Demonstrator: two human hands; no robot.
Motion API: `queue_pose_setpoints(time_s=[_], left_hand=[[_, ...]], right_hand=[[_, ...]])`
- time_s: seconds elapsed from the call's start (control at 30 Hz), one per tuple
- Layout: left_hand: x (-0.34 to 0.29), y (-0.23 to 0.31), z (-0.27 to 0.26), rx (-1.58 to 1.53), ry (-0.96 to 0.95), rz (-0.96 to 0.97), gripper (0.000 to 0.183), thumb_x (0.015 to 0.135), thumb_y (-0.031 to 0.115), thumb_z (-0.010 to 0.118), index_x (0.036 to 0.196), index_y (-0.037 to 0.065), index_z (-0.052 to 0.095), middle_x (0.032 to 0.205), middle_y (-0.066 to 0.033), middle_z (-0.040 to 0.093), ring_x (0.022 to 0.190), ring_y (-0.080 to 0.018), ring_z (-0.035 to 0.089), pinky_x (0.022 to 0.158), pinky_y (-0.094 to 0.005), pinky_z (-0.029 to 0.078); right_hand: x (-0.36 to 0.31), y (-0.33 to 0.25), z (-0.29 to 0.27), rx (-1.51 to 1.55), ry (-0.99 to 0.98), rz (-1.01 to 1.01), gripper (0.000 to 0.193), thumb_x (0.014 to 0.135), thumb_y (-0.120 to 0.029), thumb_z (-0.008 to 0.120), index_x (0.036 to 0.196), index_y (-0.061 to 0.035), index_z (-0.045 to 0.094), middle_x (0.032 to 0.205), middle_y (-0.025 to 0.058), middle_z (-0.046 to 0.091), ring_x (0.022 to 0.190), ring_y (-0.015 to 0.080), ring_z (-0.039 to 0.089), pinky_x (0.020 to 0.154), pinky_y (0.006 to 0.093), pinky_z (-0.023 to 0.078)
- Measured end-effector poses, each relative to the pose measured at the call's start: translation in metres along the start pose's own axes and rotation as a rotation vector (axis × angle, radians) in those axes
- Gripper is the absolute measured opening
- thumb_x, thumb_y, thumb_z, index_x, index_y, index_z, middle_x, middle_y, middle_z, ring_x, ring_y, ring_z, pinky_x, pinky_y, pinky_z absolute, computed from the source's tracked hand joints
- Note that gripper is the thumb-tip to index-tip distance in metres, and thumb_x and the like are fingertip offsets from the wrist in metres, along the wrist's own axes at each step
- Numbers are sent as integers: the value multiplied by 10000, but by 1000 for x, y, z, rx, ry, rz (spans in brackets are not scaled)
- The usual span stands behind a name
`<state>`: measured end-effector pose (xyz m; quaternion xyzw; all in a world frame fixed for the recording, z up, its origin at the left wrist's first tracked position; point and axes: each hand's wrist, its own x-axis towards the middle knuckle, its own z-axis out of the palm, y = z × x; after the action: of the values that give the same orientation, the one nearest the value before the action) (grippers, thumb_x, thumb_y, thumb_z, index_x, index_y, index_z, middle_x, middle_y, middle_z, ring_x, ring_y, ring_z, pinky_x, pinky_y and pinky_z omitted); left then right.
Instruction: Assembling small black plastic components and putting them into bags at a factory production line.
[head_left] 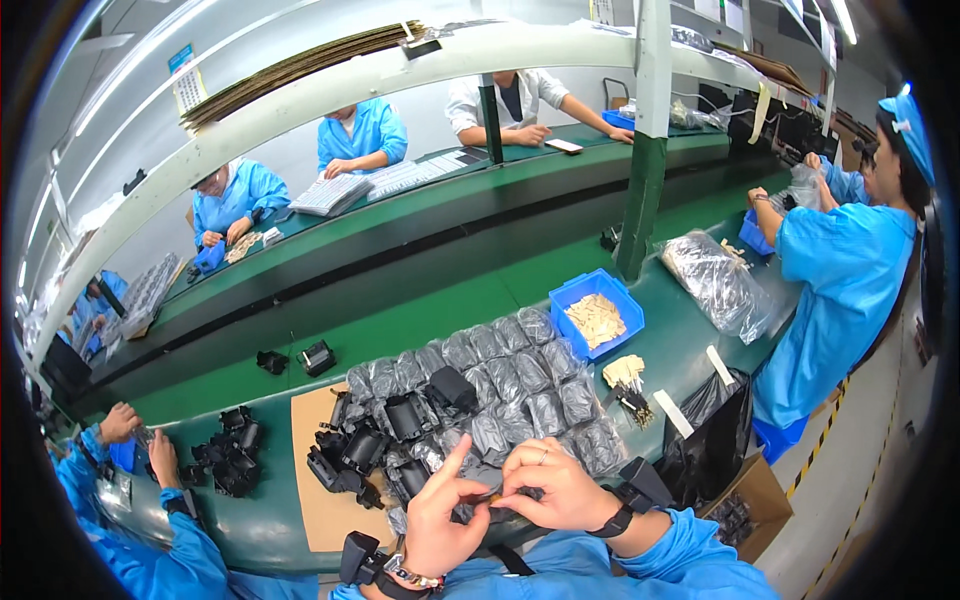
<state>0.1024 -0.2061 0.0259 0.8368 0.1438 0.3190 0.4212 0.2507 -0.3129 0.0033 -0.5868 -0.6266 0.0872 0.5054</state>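
My left hand and my right hand meet at the near edge of the work area. The left index finger points up while its thumb and other fingers curl in; the right thumb and fingertips are pinched together. A small dark thing with a yellowish spot shows between them, mostly hidden by the fingers. Just beyond lie rows of black parts in clear plastic bags. Loose black plastic housings are heaped to the left on a cardboard sheet. One black block rests on top of the bags.
A blue bin of small beige pieces stands beyond the bags, with a beige-and-dark bundle nearer. At right are a black bag, an open carton and a co-worker. More black housings lie left, near another person's hands.
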Motion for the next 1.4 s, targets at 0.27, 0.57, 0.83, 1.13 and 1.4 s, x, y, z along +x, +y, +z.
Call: queue_pose_setpoints(time_s=[0.27, 0.57, 0.83, 1.13, 1.4], left_hand=[[-8, -22, -8, -512, 130, -231, 334, 615, -104, 666, 854, -12, 452, 1272, -198, 450, 984, -214, 599, 739, -292, 556], [-14, -11, -19, -379, 161, -162, 304, 631, -171, 596, 919, -76, 615, 1205, -210, 488, 994, -204, 571, 761, -282, 526], [-21, -29, 3, -1228, 424, -155, 253, 779, -145, 555, 999, -38, 619, 1276, -224, 459, 1092, -241, 526, 905, -347, 452], [-31, -36, -12, -1035, 189, -245, 330, 783, -130, 561, 1089, -7, 579, 1242, -214, 495, 1141, -261, 498, 952, -376, 411], [-33, -31, -29, -1072, 109, -449, 490, 746, -172, 561, 1210, -41, 476, 1191, -174, 534, 1096, -210, 519, 893, -296, 461]], right_hand=[[18, 33, -48, 646, 404, 288, 53, 774, -13, 646, 783, -18, 593, 786, 80, 624, 734, 131, 582, 680, 249, 470], [47, 157, -124, -681, 554, 324, 156, 799, -127, 603, 850, 1, 676, 879, 182, 646, 869, 316, 616, 765, 347, 479], [4, -14, 26, 773, 119, 440, 489, 800, -53, 651, 1236, 6, 439, 1117, 91, 540, 1027, 171, 537, 849, 304, 450], [11, -26, 41, 945, 93, 523, 570, 801, 36, 621, 1291, 9, 332, 1145, 82, 518, 1061, 139, 519, 912, 278, 427], [12, -27, 49, 804, -42, 435, 427, 780, 14, 642, 1158, 2, 445, 1172, 108, 546, 1062, 134, 531, 903, 279, 435]])
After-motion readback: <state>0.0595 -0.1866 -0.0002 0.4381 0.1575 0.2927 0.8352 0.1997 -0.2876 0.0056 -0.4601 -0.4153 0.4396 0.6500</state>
